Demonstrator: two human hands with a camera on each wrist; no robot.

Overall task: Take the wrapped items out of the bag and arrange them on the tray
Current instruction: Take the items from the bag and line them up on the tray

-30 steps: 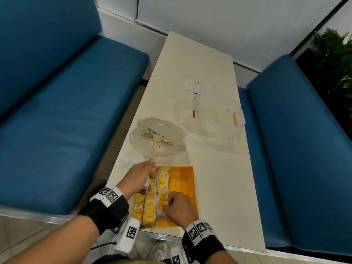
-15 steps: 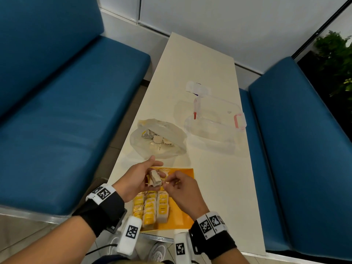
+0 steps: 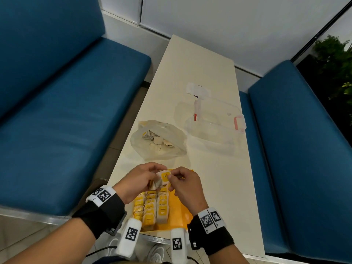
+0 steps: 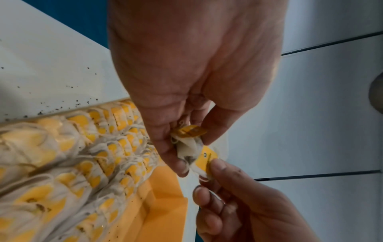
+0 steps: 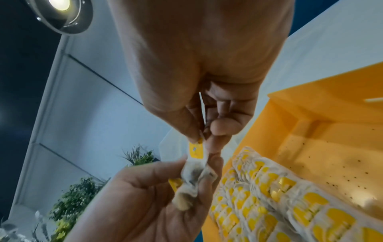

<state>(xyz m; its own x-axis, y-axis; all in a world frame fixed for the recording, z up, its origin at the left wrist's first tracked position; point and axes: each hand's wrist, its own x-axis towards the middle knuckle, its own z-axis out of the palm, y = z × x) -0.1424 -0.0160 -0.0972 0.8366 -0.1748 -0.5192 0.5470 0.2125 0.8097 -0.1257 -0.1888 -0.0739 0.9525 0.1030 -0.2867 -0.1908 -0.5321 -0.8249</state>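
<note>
Above the far end of the orange tray point(image 3: 180, 212) my left hand point(image 3: 150, 177) grips a small bunch of wrapped tea bags point(image 3: 161, 181). My right hand point(image 3: 174, 180) pinches the yellow tag point(image 5: 196, 152) of one of them between thumb and fingertips. In the left wrist view the bunch point(image 4: 188, 147) sits between thumb and fingers, with the right hand's fingertips point(image 4: 217, 167) on the tag. Several rows of tea bags point(image 3: 152, 208) lie side by side on the tray's left half. The translucent plastic bag point(image 3: 158, 141) lies just beyond the tray with more items inside.
A clear lidded container point(image 3: 213, 128) with red clips stands right of the bag, a small white piece point(image 3: 197, 91) behind it. Blue bench seats point(image 3: 66, 121) flank the narrow cream table point(image 3: 200, 60). The tray's right half is bare orange.
Both hands have lifted off the tray. The left hand raised the bunch of tea bags, and the right hand left the rows and came up to pinch one tag.
</note>
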